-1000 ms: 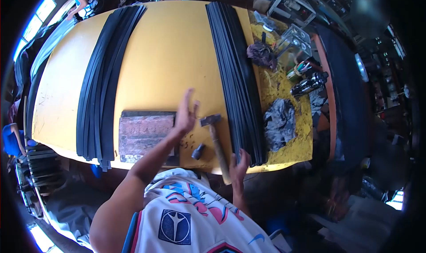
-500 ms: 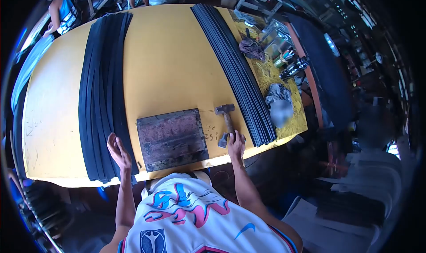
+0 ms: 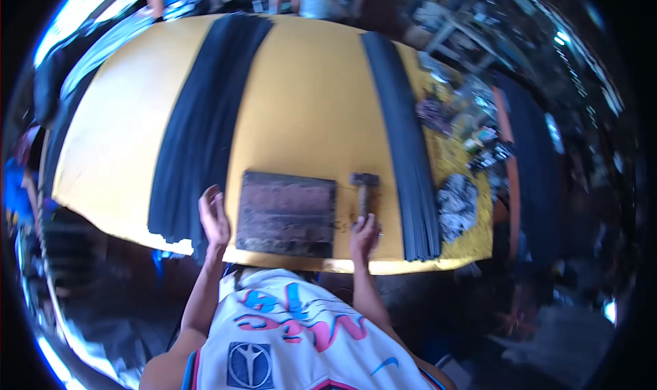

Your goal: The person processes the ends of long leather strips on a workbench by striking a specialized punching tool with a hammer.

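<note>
My left hand is raised beside the near end of the left bundle of dark strips, fingers apart and holding nothing. Between my hands a worn, dark reddish block lies flat at the table's near edge. My right hand is closed round the lower handle of a hammer, whose head points away from me on the tabletop. To the right of the hammer runs a second bundle of dark strips. The view is slightly blurred by motion.
The yellow table spreads in front of me. Crumpled plastic, a dark rag and bottles lie along its right side. A person in blue is at the far left; parts of other people show beyond the far edge.
The view has swung, so the table and strips appear shifted right. The person in blue at the left has come into view. My right hand remains at the hammer.
</note>
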`<state>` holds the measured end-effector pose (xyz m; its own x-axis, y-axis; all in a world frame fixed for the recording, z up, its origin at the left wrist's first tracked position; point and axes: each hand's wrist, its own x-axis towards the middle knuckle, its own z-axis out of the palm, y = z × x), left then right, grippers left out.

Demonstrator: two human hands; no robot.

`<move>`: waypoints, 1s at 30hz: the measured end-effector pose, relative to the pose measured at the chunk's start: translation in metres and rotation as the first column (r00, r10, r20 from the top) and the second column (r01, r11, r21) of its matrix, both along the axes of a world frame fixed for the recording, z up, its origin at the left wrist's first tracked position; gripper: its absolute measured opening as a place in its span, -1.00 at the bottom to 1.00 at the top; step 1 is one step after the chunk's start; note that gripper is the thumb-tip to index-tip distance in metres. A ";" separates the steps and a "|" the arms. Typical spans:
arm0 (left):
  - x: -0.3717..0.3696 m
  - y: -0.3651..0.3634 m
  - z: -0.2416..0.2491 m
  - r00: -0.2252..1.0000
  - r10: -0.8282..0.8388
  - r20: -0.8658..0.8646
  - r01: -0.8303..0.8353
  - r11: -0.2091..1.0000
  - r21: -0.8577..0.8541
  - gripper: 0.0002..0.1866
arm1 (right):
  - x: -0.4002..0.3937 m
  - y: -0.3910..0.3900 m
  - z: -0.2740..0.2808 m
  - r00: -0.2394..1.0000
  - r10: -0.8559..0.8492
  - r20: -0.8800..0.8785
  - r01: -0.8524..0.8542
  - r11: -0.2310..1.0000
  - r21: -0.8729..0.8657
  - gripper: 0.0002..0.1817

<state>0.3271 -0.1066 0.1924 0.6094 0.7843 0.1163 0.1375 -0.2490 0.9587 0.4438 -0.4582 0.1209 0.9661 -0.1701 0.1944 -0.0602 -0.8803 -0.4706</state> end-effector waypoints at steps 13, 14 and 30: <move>-0.130 0.088 -0.041 0.872 0.443 -0.209 -0.415 0.895 0.162 -0.78 | -0.045 0.182 0.077 0.686 0.727 -0.030 -0.584 0.575 0.574 -0.70; -0.129 0.098 -0.045 0.881 0.424 -0.210 -0.401 0.905 0.143 -0.77 | -0.052 0.213 0.071 0.633 0.768 -0.101 -0.567 0.548 0.615 -0.65; -0.100 0.199 -0.052 0.943 -0.312 -0.115 0.324 0.940 0.108 -0.79 | -0.052 0.418 -0.023 0.856 0.261 -0.447 -0.169 0.957 0.236 -0.27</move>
<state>0.2272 0.0929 0.1407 0.8373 0.5310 0.1298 0.1202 -0.4105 0.9039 0.3918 -0.0399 0.0979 0.9506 0.0649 -0.3036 -0.1329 -0.7988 -0.5867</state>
